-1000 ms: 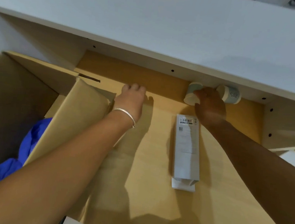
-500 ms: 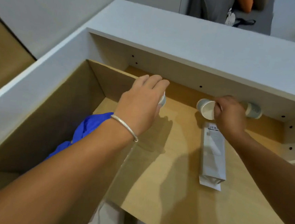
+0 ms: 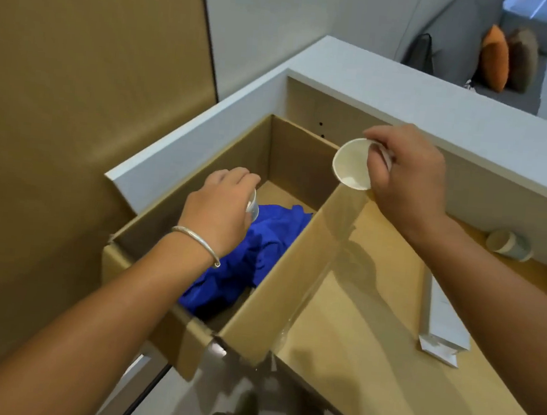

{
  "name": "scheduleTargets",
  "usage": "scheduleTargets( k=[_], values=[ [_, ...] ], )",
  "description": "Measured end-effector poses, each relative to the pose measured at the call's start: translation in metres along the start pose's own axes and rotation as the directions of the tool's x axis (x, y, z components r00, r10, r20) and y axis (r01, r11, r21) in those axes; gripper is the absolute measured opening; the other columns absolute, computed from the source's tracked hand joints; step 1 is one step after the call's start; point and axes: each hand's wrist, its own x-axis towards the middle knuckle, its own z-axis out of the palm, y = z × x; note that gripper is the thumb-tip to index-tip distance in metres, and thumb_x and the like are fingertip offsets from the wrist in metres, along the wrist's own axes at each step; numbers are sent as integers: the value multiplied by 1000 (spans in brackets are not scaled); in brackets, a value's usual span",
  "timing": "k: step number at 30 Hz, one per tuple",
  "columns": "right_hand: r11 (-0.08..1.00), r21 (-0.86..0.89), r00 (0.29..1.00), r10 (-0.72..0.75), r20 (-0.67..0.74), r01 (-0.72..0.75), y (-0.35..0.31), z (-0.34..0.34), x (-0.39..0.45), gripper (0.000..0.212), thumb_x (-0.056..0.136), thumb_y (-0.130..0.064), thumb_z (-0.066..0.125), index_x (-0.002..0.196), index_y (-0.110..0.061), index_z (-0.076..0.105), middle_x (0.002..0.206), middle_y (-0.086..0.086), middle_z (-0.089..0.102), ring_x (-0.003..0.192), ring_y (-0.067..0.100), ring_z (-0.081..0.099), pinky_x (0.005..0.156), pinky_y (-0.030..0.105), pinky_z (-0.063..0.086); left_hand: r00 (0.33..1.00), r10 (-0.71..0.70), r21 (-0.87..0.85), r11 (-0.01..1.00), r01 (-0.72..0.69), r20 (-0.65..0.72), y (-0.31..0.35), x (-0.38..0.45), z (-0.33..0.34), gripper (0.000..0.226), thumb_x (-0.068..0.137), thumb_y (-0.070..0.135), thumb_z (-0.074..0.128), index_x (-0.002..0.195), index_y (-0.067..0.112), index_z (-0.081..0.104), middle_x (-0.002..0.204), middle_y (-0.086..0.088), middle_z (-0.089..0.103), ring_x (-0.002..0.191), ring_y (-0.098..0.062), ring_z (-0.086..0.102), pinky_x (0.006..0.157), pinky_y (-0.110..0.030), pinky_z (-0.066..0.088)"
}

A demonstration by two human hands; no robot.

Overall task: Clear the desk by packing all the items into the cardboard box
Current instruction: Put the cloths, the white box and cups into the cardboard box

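Note:
The open cardboard box [image 3: 292, 275] stands at the desk's left end with a blue cloth [image 3: 254, 258] inside. My left hand [image 3: 222, 212] hovers over the box interior, closed around a small white cup [image 3: 253, 205] that is mostly hidden by my fingers. My right hand [image 3: 403, 182] holds a white paper cup [image 3: 352, 164] tilted, mouth towards me, above the box's right wall. A third paper cup [image 3: 507, 244] lies on its side at the back of the wooden desk [image 3: 372, 315]. A long white packet [image 3: 444, 321] lies flat on the desk to the right.
A grey-white shelf [image 3: 439, 106] overhangs the back of the desk, and its side panel runs along the box's left. A brown wall panel [image 3: 77, 91] fills the left. A sofa with an orange cushion [image 3: 493, 57] is in the far room.
Both hands have moved left from the desk's back towards the box, each carrying a cup. The left hand now hangs over the blue cloth; the view has swung left.

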Motion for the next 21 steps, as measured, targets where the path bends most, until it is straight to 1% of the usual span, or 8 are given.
scheduleTargets(
  k=[3, 6, 8, 10, 12, 16, 19, 21],
  values=[
    [999, 39, 999, -37, 24, 36, -29, 19, 9, 27, 89, -17, 54, 114, -20, 66, 109, -3, 66, 99, 10, 57, 83, 22, 44, 998, -50, -24, 998, 50, 26, -22, -13, 3, 56, 87, 25, 62, 137, 24, 39, 147, 6, 35, 135, -22, 33, 94, -42, 47],
    [997, 78, 998, 3, 67, -9, -46, 35, 10, 33, 87, -17, 53, 117, -21, 64, 109, -4, 65, 99, 12, 59, 87, 34, 51, 996, -75, -21, 997, 76, 54, -34, -20, 3, 64, 85, 34, 63, 141, 25, 33, 157, 1, 20, 142, -25, 25, 101, -43, 44],
    [997, 63, 995, 31, 95, -37, -50, 40, 4, 35, 87, -19, 53, 121, -23, 62, 114, -5, 64, 103, 11, 59, 89, 36, 50, 995, -84, -15, 996, 85, 60, -35, -23, 2, 66, 86, 38, 62, 143, 26, 31, 159, 0, 14, 143, -25, 23, 99, -43, 44],
    [998, 32, 991, 54, 121, -59, -46, 38, -8, 37, 88, -20, 55, 125, -22, 60, 120, -4, 63, 109, 12, 57, 93, 34, 48, 996, -67, -11, 998, 68, 54, -30, -24, 1, 66, 87, 39, 60, 144, 25, 29, 160, 0, 14, 141, -26, 26, 96, -43, 45],
    [996, -12, 984, 90, 150, -90, -34, 31, -26, 40, 88, -19, 57, 128, -22, 58, 125, -3, 60, 115, 13, 55, 96, 31, 46, 999, -29, -17, 999, 30, 45, -18, -23, 0, 64, 88, 39, 59, 144, 25, 30, 159, 1, 14, 140, -25, 27, 92, -43, 47],
    [978, -95, 967, 201, 156, -188, 11, 8, -74, 43, 88, -20, 60, 130, -21, 55, 128, -2, 57, 117, 15, 52, 96, 35, 46, 995, 104, -45, 994, -104, 5, 23, -15, 4, 59, 89, 37, 57, 142, 25, 33, 157, 4, 17, 138, -21, 28, 84, -41, 48],
    [947, -151, 941, 305, 144, -284, 56, -16, -110, 45, 87, -18, 61, 132, -18, 54, 131, 2, 55, 120, 19, 49, 97, 34, 42, 976, 215, -41, 976, -216, -17, 67, -6, 11, 58, 90, 37, 56, 142, 25, 34, 156, 3, 20, 137, -19, 29, 84, -38, 48],
    [913, -205, 914, 384, 135, -353, 87, -34, -131, 46, 87, -18, 61, 133, -17, 54, 133, 4, 54, 123, 21, 48, 97, 36, 41, 953, 303, -47, 952, -304, -15, 102, 1, 21, 59, 89, 37, 58, 142, 23, 35, 155, 0, 24, 136, -21, 31, 86, -38, 47]
  ],
)
